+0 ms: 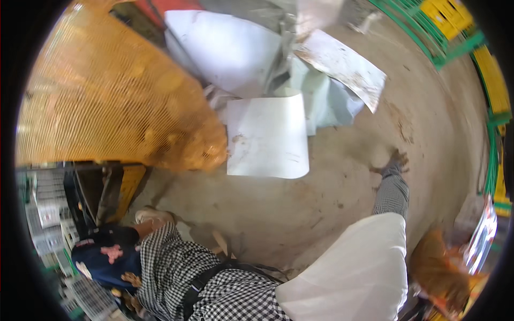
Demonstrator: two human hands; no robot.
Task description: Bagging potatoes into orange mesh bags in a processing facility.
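My right hand reaches out at the right over the bare floor. It looks dark, perhaps gloved, and is blurred; the fingers seem spread, with nothing visible in them. A grey checked cuff covers that forearm, below a loose white sleeve. I cannot make out my left hand. A large orange mesh sack, bulging with rounded yellowish-brown contents, fills the upper left. Beside its tip lies a curled white sheet with brown stains. Behind it are a larger white sheet and a dirty white piece.
Green frames with yellow panels line the right edge. A blurred orange-brown bundle sits at lower right. Grey slatted crates stand at left, near navy cloth with bear patches and a pale shoe-like shape.
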